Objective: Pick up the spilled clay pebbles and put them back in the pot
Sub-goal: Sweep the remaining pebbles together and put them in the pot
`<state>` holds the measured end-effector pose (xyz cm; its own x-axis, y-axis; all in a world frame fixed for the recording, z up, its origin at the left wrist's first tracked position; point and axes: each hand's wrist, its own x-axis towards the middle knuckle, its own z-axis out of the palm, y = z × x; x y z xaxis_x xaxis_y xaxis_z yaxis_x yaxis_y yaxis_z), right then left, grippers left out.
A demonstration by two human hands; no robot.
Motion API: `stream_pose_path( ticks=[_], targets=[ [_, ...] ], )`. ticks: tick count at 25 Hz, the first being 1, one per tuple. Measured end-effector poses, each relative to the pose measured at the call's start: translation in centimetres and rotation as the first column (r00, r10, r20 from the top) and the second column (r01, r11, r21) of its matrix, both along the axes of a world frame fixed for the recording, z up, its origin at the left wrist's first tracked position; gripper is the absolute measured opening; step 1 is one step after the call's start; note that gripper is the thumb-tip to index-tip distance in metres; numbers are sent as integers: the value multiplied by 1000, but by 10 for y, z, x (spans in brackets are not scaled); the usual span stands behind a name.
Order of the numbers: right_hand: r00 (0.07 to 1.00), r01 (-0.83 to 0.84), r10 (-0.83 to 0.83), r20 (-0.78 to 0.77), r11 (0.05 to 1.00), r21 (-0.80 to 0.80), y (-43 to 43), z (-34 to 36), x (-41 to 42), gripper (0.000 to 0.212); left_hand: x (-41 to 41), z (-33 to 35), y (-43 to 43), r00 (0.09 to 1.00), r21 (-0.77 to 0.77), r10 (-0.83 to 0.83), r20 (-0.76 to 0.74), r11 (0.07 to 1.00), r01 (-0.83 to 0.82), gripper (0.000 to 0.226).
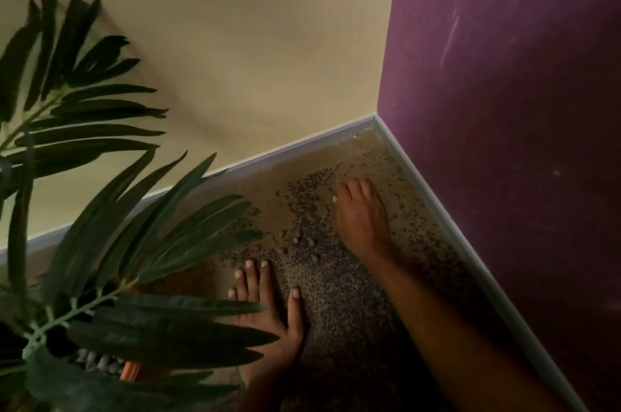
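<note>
Small dark clay pebbles (305, 210) lie spilled in a wide patch over the brown floor in the room corner, with a few larger round ones (304, 242) in the middle. My right hand (361, 216) rests palm down on the floor at the right of the patch, fingers curved toward the corner. My left hand (268, 311) lies flat, fingers spread, at the near side of the patch. The orange pot (131, 371) shows only as a bit of rim under the leaves at lower left, with pale stones (97, 361) inside.
A plant with long dark green leaves (100, 210) fills the left side and overhangs my left wrist. A beige wall (235, 42) and a purple wall (504, 109) meet at the corner, each with a pale baseboard (437, 200).
</note>
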<state>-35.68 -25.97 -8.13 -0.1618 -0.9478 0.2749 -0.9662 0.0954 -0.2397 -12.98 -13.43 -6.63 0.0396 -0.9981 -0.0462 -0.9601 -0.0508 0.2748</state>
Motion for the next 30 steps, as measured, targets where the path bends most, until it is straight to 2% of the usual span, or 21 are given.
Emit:
stream_pose_path(
  ticks=[2,7,10,11,13,15,17,19,21,23,25,30],
  targets=[
    [1000,13,-13,-16,1000,-18,8,2,2,26,0,-3,-1,1000,-8,6,8,1000,-6,81],
    [995,94,-94,36,996,-2,37,10,20,20,1,-5,-2,998,-15,-10,59,1000,11,81],
    [995,89,-87,57,996,-33,44,21,53,18,2,-8,-2,997,-53,-19,71,998,22,82],
    [996,42,-39,79,998,-41,37,27,66,18,2,-10,-2,997,-63,-7,79,998,12,84],
    [976,-167,169,137,986,-25,14,39,94,23,3,-11,-2,993,-89,64,96,995,-55,89],
    [909,-387,367,195,919,74,-11,47,116,42,3,-12,-3,986,-107,139,92,986,-129,90],
    [859,-500,452,241,841,208,-30,46,132,56,3,-14,-3,982,-115,170,77,980,-161,86],
    [833,-545,491,255,805,233,-32,36,142,58,5,-18,-4,980,-150,193,43,971,-185,82],
    [800,-575,529,282,810,111,-21,26,144,48,6,-23,-5,976,-174,218,17,962,-212,80],
    [773,-588,568,283,809,-18,-7,19,138,26,8,-25,-6,974,-163,224,45,963,-214,80],
    [777,-587,582,241,808,-57,3,17,125,6,9,-26,-7,975,-121,208,76,973,-198,79],
    [822,-531,541,180,841,-101,32,21,99,8,4,-17,-6,983,-71,177,53,982,-173,79]
  ],
)
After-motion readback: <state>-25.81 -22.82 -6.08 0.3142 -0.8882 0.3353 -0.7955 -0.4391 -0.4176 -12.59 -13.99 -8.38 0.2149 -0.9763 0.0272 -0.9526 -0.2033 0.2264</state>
